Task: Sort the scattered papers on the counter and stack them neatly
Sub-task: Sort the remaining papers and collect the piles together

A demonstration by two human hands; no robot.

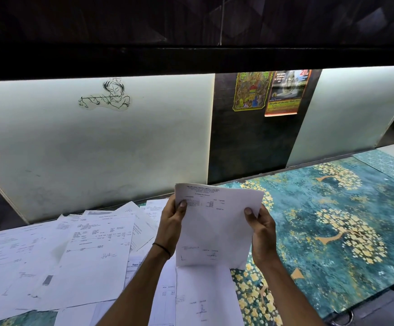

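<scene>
We see a line-drawn flute player sticker on a pale backlit panel, two colourful posters on a dark strip, teal floral covering over our counter

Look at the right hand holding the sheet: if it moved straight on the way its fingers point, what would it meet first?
The right hand points up and away, so it would probably meet the dark wall panel behind the counter; depth is unclear.
</scene>
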